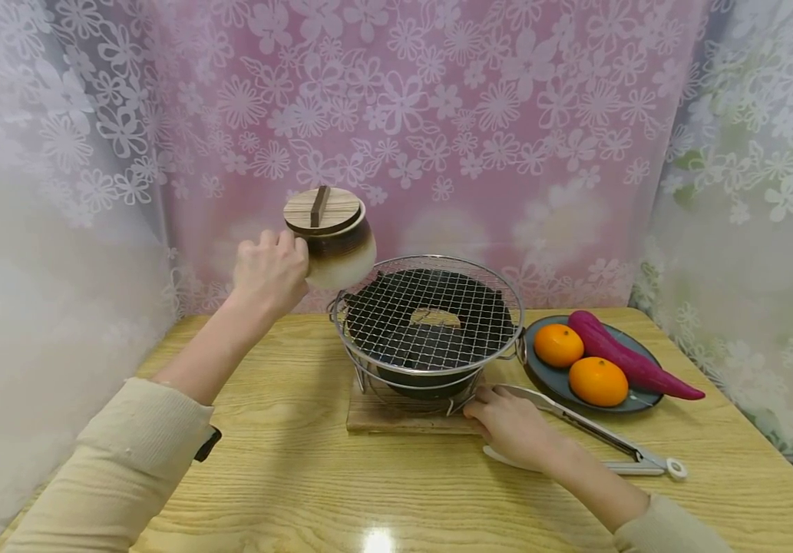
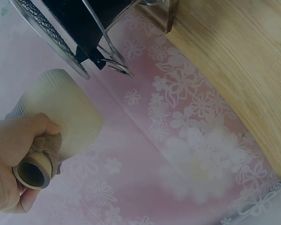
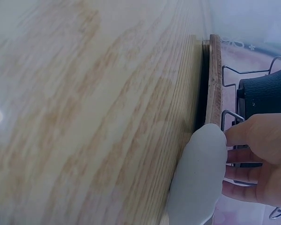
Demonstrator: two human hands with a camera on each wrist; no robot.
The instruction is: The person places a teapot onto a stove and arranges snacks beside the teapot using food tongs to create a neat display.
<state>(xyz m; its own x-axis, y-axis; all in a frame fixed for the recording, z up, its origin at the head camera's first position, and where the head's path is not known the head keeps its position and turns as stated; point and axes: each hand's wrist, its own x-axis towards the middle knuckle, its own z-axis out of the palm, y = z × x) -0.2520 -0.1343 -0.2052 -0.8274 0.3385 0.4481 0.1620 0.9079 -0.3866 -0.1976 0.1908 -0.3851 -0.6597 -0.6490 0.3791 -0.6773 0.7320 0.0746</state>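
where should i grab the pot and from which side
Probably by its side handle, from the person's left, where the left hand grips it now: it is a stubby brown-wrapped tube sticking out of the pot's rounded body, so fingers can curl round it. I'd avoid the bar on top, since the lid looks separate.

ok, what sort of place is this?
Likely a staged tabletop booth, probably indoors: floral curtains hang around three sides of a wood-grain table, with a mesh-topped grill set up on it.
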